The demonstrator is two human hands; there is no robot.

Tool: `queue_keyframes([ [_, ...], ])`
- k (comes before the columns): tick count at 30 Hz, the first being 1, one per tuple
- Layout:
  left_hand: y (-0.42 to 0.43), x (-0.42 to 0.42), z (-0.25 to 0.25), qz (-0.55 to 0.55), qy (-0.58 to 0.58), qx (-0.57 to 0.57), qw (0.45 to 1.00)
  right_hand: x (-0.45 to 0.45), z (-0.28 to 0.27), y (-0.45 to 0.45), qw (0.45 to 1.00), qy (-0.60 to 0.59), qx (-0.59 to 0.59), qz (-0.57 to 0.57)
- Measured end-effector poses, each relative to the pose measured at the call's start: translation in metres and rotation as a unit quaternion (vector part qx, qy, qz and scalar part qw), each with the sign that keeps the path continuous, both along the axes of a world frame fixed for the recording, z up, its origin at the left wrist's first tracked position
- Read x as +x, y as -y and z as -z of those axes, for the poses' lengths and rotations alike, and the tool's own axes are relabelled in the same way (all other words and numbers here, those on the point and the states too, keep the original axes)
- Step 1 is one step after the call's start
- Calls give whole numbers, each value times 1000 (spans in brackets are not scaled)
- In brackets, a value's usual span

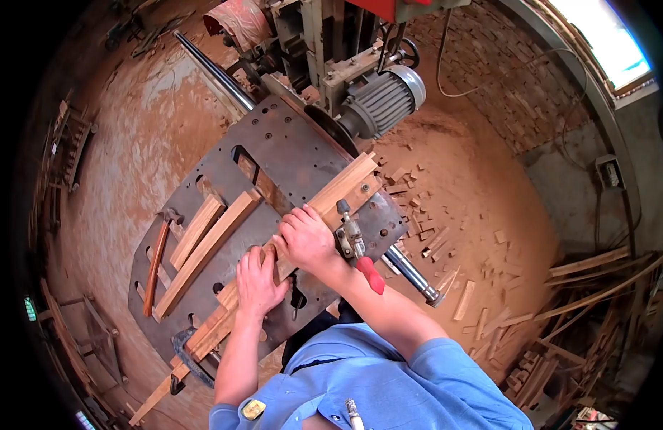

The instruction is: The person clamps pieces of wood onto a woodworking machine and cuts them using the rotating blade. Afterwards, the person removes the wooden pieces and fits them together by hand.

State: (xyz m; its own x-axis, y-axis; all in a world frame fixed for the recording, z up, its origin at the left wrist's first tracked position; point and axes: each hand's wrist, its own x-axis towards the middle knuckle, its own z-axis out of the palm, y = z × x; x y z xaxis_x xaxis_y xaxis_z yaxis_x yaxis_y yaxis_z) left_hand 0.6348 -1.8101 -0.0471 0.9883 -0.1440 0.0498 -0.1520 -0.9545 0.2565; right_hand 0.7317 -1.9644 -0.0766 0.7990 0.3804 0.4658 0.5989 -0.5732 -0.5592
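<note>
A long wooden piece (pixel 343 184) lies diagonally across the dark metal machine table (pixel 288 140). My left hand (pixel 258 284) rests on its lower part, with fingers bent over the wood. Farther up, my right hand (pixel 306 238) presses on the same wood, fingers curled over its edge. Beside my right hand stands a toggle clamp with a red handle (pixel 370 274). A C-shaped clamp (pixel 190 358) sits around the lower end of the wooden bar. Two loose wooden pieces (pixel 208 252) and a hammer (pixel 158 261) lie to the left.
An electric motor (pixel 389 100) stands behind the table, near a dark round blade or disc. Metal rails (pixel 411 274) extend from the table's sides. Wood offcuts (pixel 463 299) and sawdust cover the floor at right, with stacked timber (pixel 588 266) beyond.
</note>
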Motion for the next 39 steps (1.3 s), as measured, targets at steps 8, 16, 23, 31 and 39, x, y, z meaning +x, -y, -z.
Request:
queue_keyframes([
  [8,3,1,-3,-1,-5,13,1000,1,0,0,1000,-4,-10,0],
  [16,1,-1,0,-2,-2,15,1000,0,5,-1,1000,2,-3,2],
  [23,3,-2,1,-6,2,12,1000,0,5,0,1000,13,-11,7],
  [31,1,-3,10,-13,14,12,1000,0,13,-3,1000,30,-2,4],
  [39,-4,-8,18,-13,23,38,999,-111,-82,52,935,-174,94,-296],
])
